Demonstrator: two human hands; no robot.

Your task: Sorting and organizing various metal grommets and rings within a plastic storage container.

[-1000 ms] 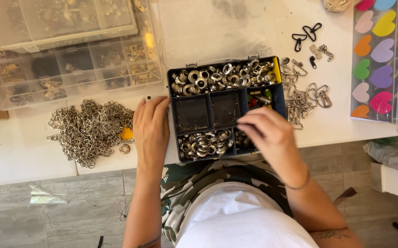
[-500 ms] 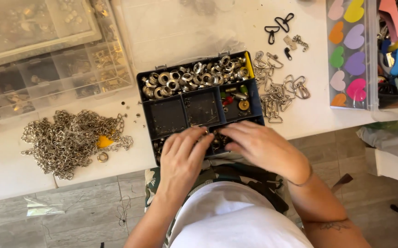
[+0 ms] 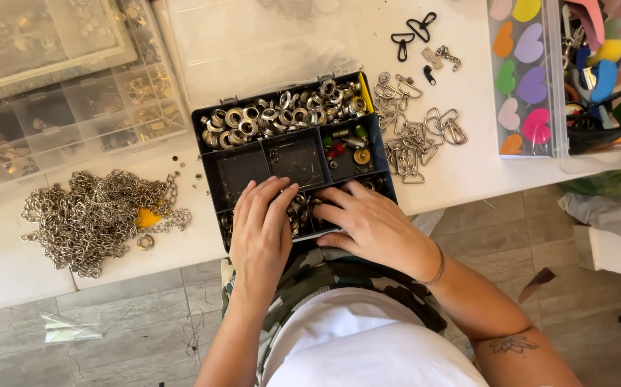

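Under both hands lay a dark box (image 3: 249, 166) of silver eyelets (image 3: 282, 115); left hand (image 3: 259, 233) and right hand (image 3: 368, 222) rested flat, fingers loose, grasping nothing visible.

Both hands rest in the near row of a dark compartment box (image 3: 214, 159) on the white bench (image 3: 468, 179): the left hand (image 3: 260, 229) and right hand (image 3: 368, 222) spread over silver eyelets (image 3: 302, 208). A chain heap (image 3: 95, 215) lies left; snap hooks (image 3: 414, 143) lie right.
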